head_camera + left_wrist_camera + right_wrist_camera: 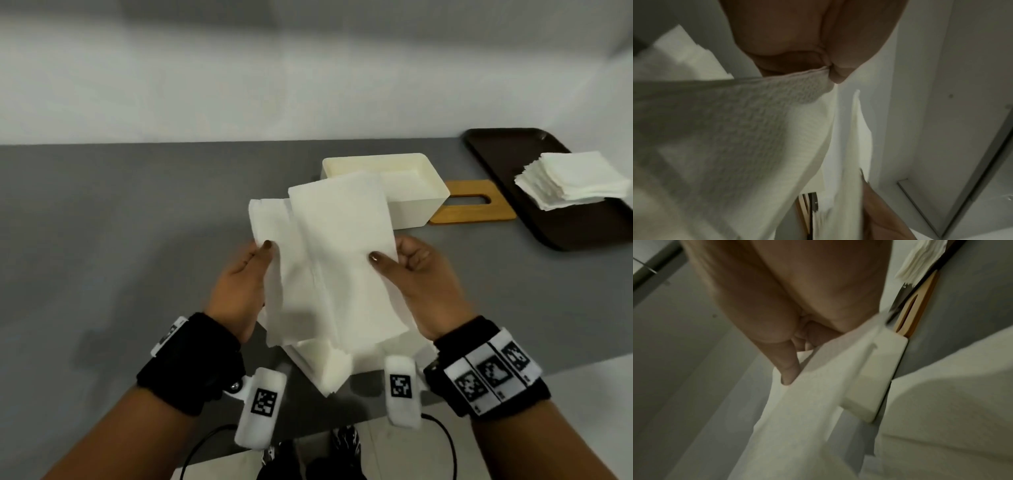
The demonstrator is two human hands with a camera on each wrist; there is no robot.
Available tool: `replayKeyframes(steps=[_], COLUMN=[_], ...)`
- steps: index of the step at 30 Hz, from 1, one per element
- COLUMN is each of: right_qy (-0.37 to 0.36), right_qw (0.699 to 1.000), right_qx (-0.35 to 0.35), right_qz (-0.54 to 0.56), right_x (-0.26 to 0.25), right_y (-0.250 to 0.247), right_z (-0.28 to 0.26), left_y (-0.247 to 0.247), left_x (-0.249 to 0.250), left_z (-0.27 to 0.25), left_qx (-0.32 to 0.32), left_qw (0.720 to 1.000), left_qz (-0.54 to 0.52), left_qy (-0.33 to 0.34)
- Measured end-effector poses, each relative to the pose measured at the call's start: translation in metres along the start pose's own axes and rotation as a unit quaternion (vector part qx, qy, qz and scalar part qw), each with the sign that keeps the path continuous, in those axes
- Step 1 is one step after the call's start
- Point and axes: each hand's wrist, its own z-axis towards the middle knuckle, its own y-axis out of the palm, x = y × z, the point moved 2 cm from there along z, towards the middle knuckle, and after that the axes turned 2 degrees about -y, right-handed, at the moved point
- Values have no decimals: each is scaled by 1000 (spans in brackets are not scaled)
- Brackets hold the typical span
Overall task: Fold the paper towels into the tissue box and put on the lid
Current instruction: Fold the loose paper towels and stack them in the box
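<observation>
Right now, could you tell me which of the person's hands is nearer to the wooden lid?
The right hand is nearer; the wooden lid lies beyond it, slightly to its right. The left hand is farther left, across the held paper towel.

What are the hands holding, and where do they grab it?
Both hands hold folded paper towels above the table. The left hand pinches the left edge, and the right hand pinches the right edge.

Both hands — left hand (239,287) and right hand (424,284) — pinch a folded paper towel (329,260) between them, the open tissue box (411,205) just beyond.
</observation>
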Motion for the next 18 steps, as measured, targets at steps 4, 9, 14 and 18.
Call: replayKeyframes(steps=[4, 9, 14, 18], right_qy=[7, -3, -57, -72], right_qw=[1000, 998, 979, 982], right_qx=[22, 18, 19, 51], right_qz=[-6, -53, -195, -169], right_x=[15, 24, 21, 11], right_y=[25, 42, 38, 24], right_z=[3, -1, -3, -2], left_y=[17, 22, 16, 9], left_x=[4, 4, 2, 1], left_z=[-6, -9, -5, -2], left_qx=[-11, -17, 3, 21], left_qw=[1000, 999, 1000, 1000], left_qz=[-19, -27, -27, -19], left_qy=[-4, -3, -1, -1])
